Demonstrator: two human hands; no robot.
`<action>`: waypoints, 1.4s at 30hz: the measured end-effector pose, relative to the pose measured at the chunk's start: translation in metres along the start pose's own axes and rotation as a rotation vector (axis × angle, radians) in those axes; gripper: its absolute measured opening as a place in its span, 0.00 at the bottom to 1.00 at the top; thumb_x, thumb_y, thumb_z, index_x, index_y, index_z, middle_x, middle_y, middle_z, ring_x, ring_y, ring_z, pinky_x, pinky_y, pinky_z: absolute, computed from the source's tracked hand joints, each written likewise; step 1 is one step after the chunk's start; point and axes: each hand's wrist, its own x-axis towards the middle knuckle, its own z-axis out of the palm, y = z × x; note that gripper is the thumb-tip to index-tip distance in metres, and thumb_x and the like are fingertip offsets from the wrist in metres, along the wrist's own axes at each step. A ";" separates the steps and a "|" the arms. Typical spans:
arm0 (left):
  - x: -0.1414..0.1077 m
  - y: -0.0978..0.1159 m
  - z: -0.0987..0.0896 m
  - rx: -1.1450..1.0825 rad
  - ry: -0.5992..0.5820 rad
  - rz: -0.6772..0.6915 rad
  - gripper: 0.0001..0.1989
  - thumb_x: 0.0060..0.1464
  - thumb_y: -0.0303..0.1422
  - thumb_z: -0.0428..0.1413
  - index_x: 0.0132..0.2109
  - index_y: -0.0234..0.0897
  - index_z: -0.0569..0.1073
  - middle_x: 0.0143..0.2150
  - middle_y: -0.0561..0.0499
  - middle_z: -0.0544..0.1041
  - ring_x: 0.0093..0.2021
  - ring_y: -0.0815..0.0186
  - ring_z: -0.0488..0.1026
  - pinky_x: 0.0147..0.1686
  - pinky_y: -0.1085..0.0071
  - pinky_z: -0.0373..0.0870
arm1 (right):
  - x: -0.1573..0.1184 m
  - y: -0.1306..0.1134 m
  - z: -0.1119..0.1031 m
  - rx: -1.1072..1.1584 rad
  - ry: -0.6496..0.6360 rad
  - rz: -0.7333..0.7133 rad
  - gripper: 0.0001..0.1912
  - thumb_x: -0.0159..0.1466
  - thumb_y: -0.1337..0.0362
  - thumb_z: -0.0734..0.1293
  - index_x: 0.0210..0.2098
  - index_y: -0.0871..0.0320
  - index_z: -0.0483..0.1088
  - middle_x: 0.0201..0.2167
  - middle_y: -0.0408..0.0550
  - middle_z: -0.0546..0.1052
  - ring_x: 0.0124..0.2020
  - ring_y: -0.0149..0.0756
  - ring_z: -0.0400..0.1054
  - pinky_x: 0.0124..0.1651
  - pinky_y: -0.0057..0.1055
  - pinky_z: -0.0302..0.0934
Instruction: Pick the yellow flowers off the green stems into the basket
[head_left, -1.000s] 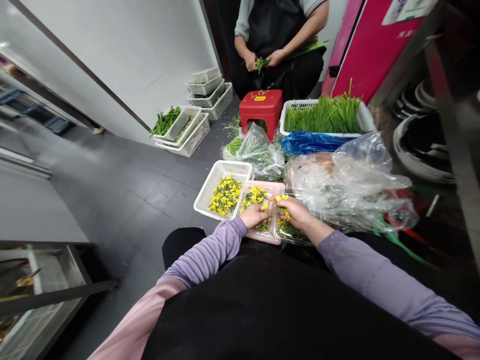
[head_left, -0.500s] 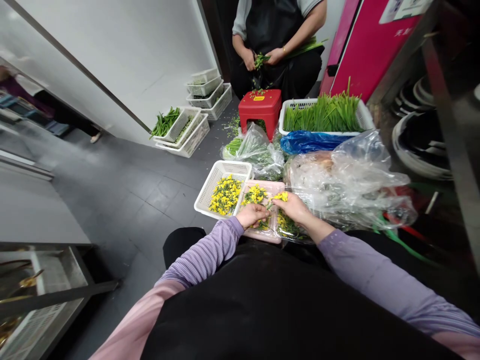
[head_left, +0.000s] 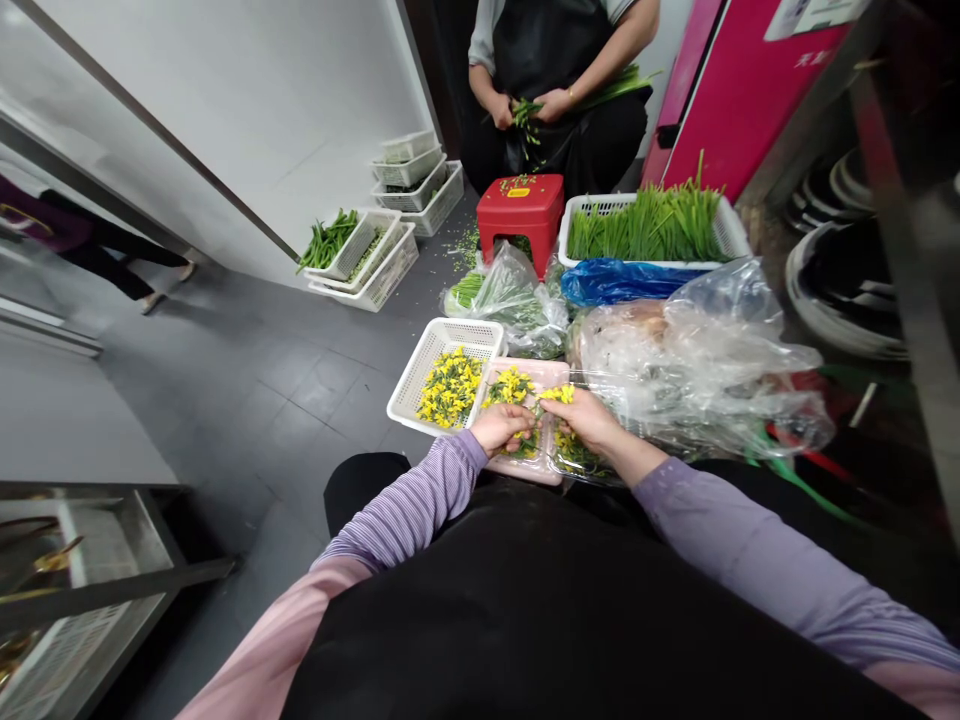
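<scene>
My right hand (head_left: 589, 418) pinches yellow flowers (head_left: 556, 394), their heads showing past the thumb and fingertips. My left hand (head_left: 502, 428) is closed close beside it, its fingertips at the green stems under those flowers; whether it grips a piece is too small to tell. Beneath both hands lies a pink tray (head_left: 553, 370) with loose yellow flowers (head_left: 510, 385) on it. A clear plastic box with more flowers (head_left: 574, 455) is partly hidden under my right hand. To the left, a white basket (head_left: 405, 400) holds a heap of yellow flowers (head_left: 450, 390).
Beyond the tray lie bagged greens (head_left: 517, 300), a blue bag (head_left: 622, 284) and a large clear bag (head_left: 697, 360). A red stool (head_left: 520, 210) stands before a co-worker (head_left: 559, 90) holding green stalks. White baskets (head_left: 386, 280) are at the left wall; green stalks (head_left: 652, 225) fill another.
My hands have barely shifted, still close together over the tray. At the far left, a walking person has come further into view. The co-worker's green stalks hang lower.
</scene>
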 end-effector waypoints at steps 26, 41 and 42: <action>0.004 0.001 0.001 -0.094 0.168 -0.032 0.06 0.44 0.27 0.54 0.33 0.29 0.67 0.23 0.54 0.68 0.11 0.80 0.55 0.11 0.80 0.53 | -0.009 -0.002 0.001 0.180 -0.187 0.220 0.13 0.43 0.62 0.71 0.23 0.61 0.64 0.14 0.38 0.63 0.12 0.18 0.45 0.15 0.22 0.34; -0.001 0.000 0.004 0.172 0.034 0.127 0.08 0.44 0.34 0.54 0.28 0.31 0.67 0.12 0.60 0.56 0.11 0.79 0.50 0.13 0.79 0.46 | -0.005 -0.002 0.003 0.321 -0.137 0.118 0.15 0.45 0.62 0.71 0.24 0.60 0.60 0.14 0.35 0.60 0.12 0.18 0.46 0.15 0.21 0.35; 0.002 -0.001 0.002 0.251 0.059 0.151 0.08 0.45 0.34 0.54 0.28 0.31 0.68 0.12 0.60 0.56 0.11 0.78 0.50 0.14 0.79 0.47 | -0.004 -0.003 0.003 0.340 -0.110 0.133 0.15 0.45 0.62 0.71 0.24 0.60 0.60 0.14 0.36 0.60 0.12 0.18 0.46 0.14 0.21 0.36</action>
